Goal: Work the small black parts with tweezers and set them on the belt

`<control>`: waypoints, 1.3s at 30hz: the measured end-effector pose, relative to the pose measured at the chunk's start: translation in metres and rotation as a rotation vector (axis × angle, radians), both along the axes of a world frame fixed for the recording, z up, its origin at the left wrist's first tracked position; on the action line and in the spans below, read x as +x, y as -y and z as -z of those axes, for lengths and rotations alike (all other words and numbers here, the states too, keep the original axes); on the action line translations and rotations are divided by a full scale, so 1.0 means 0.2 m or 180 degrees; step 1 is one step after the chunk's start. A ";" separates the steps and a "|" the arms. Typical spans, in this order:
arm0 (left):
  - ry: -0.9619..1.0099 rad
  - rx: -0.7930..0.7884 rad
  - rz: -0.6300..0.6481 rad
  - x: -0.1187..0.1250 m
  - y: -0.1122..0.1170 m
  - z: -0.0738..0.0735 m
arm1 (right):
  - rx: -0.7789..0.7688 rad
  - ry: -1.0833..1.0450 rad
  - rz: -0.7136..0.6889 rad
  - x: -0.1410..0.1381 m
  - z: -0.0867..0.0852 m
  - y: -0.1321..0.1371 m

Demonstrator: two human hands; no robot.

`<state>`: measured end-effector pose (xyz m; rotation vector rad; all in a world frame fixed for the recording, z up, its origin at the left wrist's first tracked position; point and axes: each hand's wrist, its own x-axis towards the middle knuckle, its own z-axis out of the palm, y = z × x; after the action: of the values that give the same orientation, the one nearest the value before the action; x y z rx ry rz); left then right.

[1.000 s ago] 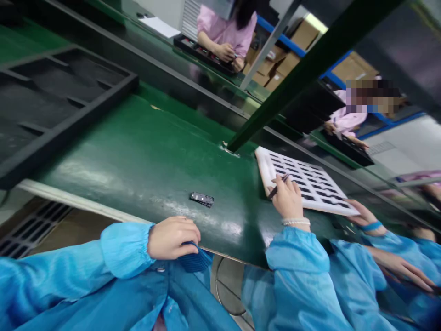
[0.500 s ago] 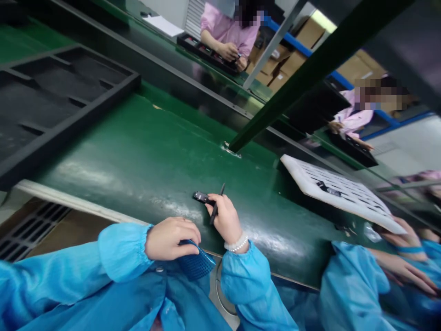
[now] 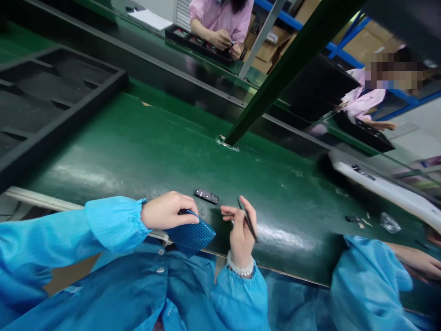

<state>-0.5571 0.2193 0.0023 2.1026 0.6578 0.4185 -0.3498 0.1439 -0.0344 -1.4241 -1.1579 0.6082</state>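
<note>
My left hand (image 3: 172, 210) is closed on a blue sheet dotted with small holes (image 3: 193, 234), which hangs over the bench's near edge. A small black oblong part (image 3: 206, 196) with tiny light spots lies flat on the green bench (image 3: 155, 151), just beyond my hands and touched by neither. To its right is my right hand (image 3: 242, 225), a beaded bracelet at the wrist. A slim dark tool, tweezers by its look (image 3: 247, 219), is held between its thumb and fingers, slanting across the hand.
At the left stands a black tray with compartments (image 3: 93, 108). A green post (image 3: 255, 105) rises from the bench. On the right are a tilted white foam tray (image 3: 389, 181), a clear plastic bag (image 3: 390, 223) and a co-worker's blue sleeve (image 3: 372, 271). People in pink work across the bench.
My right hand has let go of the black part and drawn back to the right, keeping the tweezers. The white foam tray at the right has tipped and shifted right.
</note>
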 end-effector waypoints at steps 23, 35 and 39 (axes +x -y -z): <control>-0.0374 -0.0156 -0.0694 0.06 0.05 0.13 | -0.0475 -0.0893 -0.0064 -0.11 -0.01 0.12; -0.0477 -0.0111 -0.0762 0.07 0.06 0.12 | -0.0527 -0.0110 -0.0251 -0.09 0.02 0.17; -0.0491 -0.0051 -0.0804 0.07 0.07 0.12 | -0.0619 -0.0005 -0.0276 -0.08 -0.02 0.15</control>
<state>-0.5424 0.2055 -0.0210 2.0573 1.0202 0.3902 -0.3665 0.1137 -0.0312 -1.5422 -1.1896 0.8005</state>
